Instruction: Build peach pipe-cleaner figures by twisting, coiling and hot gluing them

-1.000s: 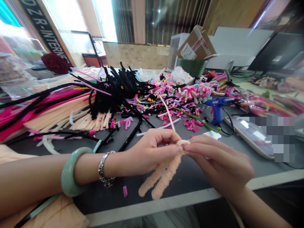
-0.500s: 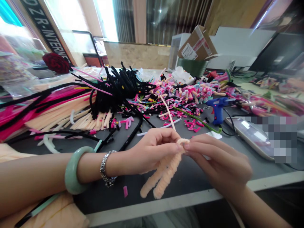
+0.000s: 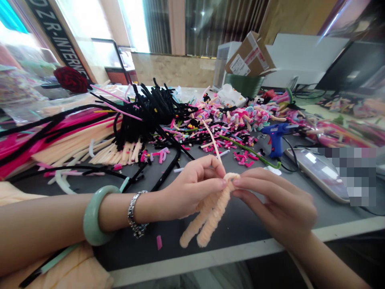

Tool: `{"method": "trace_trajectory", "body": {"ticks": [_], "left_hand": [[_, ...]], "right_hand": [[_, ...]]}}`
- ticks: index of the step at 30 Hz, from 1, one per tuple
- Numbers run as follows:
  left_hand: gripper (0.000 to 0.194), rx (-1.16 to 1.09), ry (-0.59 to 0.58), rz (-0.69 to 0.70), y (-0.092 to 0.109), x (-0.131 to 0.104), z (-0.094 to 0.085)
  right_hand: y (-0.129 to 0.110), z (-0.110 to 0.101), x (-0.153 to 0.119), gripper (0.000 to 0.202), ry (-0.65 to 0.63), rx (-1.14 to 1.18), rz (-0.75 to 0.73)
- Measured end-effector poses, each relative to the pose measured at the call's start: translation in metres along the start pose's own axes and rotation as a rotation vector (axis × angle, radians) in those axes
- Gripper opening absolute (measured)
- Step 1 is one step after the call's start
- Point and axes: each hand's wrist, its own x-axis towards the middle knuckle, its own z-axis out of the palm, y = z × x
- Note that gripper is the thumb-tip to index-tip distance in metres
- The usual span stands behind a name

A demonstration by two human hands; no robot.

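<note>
Between my hands, above the front of the grey table, is a peach fuzzy pipe cleaner [image 3: 215, 218] coiled into two thick legs that hang down to the left. A straight end of it rises behind my fingers toward the back. My left hand [image 3: 198, 182] pinches the coiled piece near its top, thumb against the fingers. At the small bend on top, my right hand [image 3: 276, 200] grips the pipe cleaner between thumb and fingertips. A green bangle [image 3: 93, 216] and a silver bracelet [image 3: 135, 214] are on my left wrist.
Behind my hands lie black pipe cleaners [image 3: 150, 106], peach ones [image 3: 72, 142] and many pink cut bits [image 3: 245, 158]. A blue glue gun [image 3: 276, 138] stands at the right, beside a pale oval-ended device [image 3: 319, 174]. A cardboard box [image 3: 249, 56] sits in a green bin farther back.
The coiled legs have swung slightly right and up. My left fingers have shifted a little left, showing more of the bend at the top. My right hand stays nearly in place.
</note>
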Motion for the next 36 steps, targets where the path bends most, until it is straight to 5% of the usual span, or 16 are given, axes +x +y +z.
{"method": "trace_trajectory", "body": {"ticks": [9, 36], "left_hand": [[0.014, -0.003, -0.039, 0.002, -0.003, -0.001, -0.002], [0.013, 0.026, -0.017, -0.009, -0.006, -0.002, -0.001]], "right_hand": [[0.005, 0.0, -0.003, 0.041, -0.061, -0.071, -0.015], [0.011, -0.002, 0.002, 0.016, -0.215, -0.158, -0.047]]}}
